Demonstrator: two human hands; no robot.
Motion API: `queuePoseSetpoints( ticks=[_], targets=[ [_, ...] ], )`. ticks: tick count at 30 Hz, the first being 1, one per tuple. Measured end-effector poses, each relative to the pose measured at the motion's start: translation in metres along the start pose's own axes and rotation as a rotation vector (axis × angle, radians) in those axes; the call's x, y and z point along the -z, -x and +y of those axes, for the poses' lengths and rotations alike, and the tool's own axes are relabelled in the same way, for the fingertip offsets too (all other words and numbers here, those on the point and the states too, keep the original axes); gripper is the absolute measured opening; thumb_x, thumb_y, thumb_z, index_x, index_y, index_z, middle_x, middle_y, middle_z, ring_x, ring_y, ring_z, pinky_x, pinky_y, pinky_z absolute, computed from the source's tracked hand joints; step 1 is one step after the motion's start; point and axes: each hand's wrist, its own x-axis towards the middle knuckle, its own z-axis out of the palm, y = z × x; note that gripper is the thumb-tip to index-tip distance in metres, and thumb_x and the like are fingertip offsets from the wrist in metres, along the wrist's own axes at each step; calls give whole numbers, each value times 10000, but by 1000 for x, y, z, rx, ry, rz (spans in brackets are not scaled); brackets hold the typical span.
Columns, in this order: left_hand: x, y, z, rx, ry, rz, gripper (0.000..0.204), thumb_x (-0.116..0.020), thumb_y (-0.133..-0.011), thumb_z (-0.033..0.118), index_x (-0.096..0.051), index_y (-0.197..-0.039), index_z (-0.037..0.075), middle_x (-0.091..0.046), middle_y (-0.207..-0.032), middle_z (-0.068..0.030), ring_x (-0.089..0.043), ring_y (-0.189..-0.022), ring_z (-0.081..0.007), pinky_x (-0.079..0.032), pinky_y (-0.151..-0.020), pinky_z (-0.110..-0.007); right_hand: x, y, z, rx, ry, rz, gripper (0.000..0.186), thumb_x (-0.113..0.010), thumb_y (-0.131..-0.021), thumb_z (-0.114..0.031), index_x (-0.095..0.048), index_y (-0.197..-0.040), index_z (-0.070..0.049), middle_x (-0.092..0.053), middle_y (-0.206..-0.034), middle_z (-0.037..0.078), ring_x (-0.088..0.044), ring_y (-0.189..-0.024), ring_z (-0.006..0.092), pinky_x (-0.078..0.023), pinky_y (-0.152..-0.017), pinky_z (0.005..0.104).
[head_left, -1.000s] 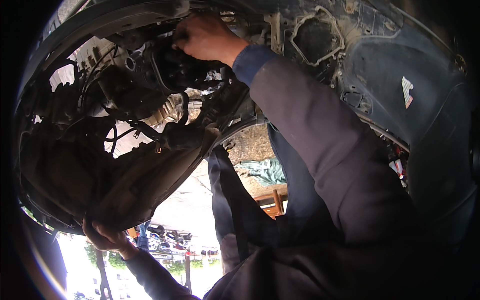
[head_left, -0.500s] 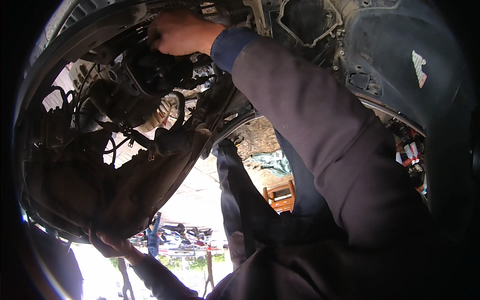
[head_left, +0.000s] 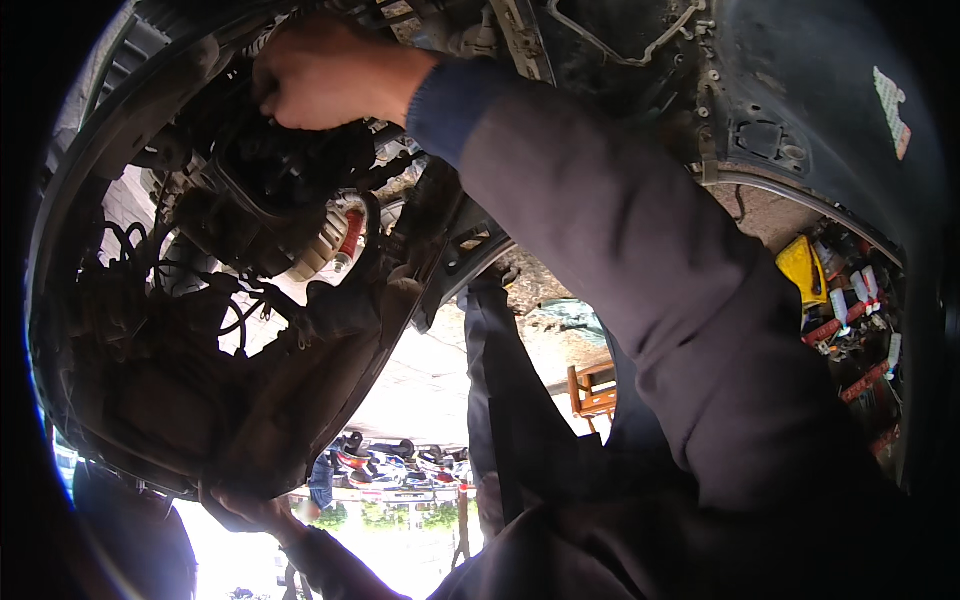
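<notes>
My right hand (head_left: 325,75) reaches to the upper left, among dark mechanical parts inside a vehicle body. Its fingers are curled closed, and whatever they may hold is hidden. Just below it sits a black box-like housing (head_left: 270,185). Loose black cables (head_left: 135,245) hang to the left of that housing, and a red ribbed piece (head_left: 350,235) shows to its lower right. My left hand (head_left: 245,508), at the lower left, is wrapped around the lower edge of a large dark panel (head_left: 290,410); its fingertips are partly hidden in shadow.
A dark curved rim (head_left: 60,190) bounds the parts on the left. At upper right is a large dark shell (head_left: 800,90) with a pale label. An orange-brown wooden stool (head_left: 593,390), a yellow item (head_left: 802,270) and assorted clutter (head_left: 865,340) lie beyond.
The view has shifted, bringing the yellow item and more clutter into sight at the right. My right hand sits slightly further left in the picture, still curled; my left hand keeps the panel edge.
</notes>
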Motion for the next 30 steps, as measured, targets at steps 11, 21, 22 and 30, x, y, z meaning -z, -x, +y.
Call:
queuePoseSetpoints(
  ticks=[11, 21, 22, 30],
  targets=[
    [6, -8, 5, -138, -279, -119, 533, -365, -970, 435, -611, -1053, -31, -626, -984, -141, -593, -885, -254, -473, -817, -374, 22, 42, 26, -184, -336, 152, 167, -656, -773, -189, -722, -840, -51, -699, -822, 142, -680, -802, 279, -547, -734, 364],
    [0, -3, 16, 32, -97, -88, 503, -364, -962, 373, -595, -1086, -56, -629, -1007, -165, -598, -929, -282, -464, -861, -400, 4, -7, -3, -135, 3, -179, 259, -540, -796, -180, -711, -912, -25, -687, -960, 178, -660, -884, 348, -541, -781, 413],
    [0, -3, 17, 48, -80, -79, 499, -364, -961, 368, -597, -1081, -57, -631, -1004, -168, -601, -927, -285, -465, -862, -401, -2, -10, -3, -176, -21, -114, 282, -547, -809, -206, -707, -929, -7, -676, -999, 198, -652, -919, 354, -536, -808, 417],
    [-7, -4, 21, -69, -112, 1, 476, -372, -982, 338, -627, -1022, -62, -654, -982, -154, -619, -897, -281, -471, -849, -400, 15, -11, -5, 116, 184, -286, 278, -616, -869, -284, -720, -1049, -99, -687, -1049, 138, -631, -1016, 317, -501, -888, 377]
  ],
)
